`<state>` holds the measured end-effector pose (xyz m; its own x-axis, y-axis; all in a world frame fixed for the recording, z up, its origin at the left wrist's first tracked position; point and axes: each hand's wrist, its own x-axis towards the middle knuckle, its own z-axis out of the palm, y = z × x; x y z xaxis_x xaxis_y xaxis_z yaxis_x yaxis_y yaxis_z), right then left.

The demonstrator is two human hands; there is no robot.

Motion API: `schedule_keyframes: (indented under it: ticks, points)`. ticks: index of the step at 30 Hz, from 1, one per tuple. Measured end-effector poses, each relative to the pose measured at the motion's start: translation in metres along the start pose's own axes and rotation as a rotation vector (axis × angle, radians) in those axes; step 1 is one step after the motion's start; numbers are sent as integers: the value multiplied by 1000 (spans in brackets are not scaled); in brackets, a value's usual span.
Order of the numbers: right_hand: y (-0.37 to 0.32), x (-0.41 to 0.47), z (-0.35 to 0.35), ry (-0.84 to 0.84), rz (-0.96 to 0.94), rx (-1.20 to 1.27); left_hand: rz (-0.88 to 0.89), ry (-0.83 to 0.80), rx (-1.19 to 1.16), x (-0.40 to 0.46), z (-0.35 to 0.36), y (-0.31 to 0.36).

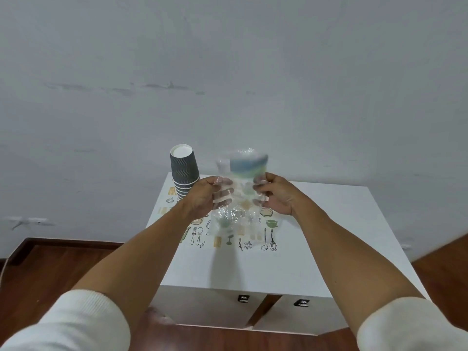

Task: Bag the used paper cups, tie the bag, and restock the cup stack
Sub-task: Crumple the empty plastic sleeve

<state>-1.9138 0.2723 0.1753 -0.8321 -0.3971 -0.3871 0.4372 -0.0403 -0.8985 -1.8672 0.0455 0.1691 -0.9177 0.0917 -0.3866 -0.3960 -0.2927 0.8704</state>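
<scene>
I hold a clear plastic bag (234, 214) up over the white table (316, 236). My left hand (210, 196) grips its left side with curled fingers, and my right hand (274, 196) grips its right side. Inside the upper part of the bag sits a blurred paper cup (249, 164) with blue and green bands. The bag's crinkled lower part hangs below my hands. A stack of dark grey rippled paper cups (183, 171), upside down with a white base on top, stands at the table's back left corner, just left of my left hand.
A printed mat with kitchen-utensil drawings (268, 236) lies on the table under the bag. The table stands against a grey wall, with two drawers (298, 310) in front. Brown wooden floor (38, 269) lies on both sides.
</scene>
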Motion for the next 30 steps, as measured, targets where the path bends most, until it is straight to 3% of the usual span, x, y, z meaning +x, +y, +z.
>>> schedule_keyframes:
  ticks: [6, 9, 12, 14, 17, 20, 24, 30]
  points:
    - [7, 7, -1, 174, -72, -99, -14, 133, 5, 3, -6, -4]
    - [9, 9, 0, 242, -127, -128, -136, 112, -123, -1, -2, -1]
    - [10, 10, 0, 285, -176, -121, -241, 24, 32, -11, 4, 1]
    - [12, 14, -2, 298, -181, -131, -201, -13, 171, -15, 9, -8]
    - [11, 13, 0, 336, -153, -91, -108, 54, 153, -11, 11, -20]
    - [10, 7, 0, 223, -14, 146, -51, 93, 108, -11, 4, -33]
    - [29, 2, 5, -116, 239, -119, 11, 176, 90, -25, -5, -47]
    - [59, 0, 32, -108, 151, -215, -22, 194, 109, -47, -30, -61]
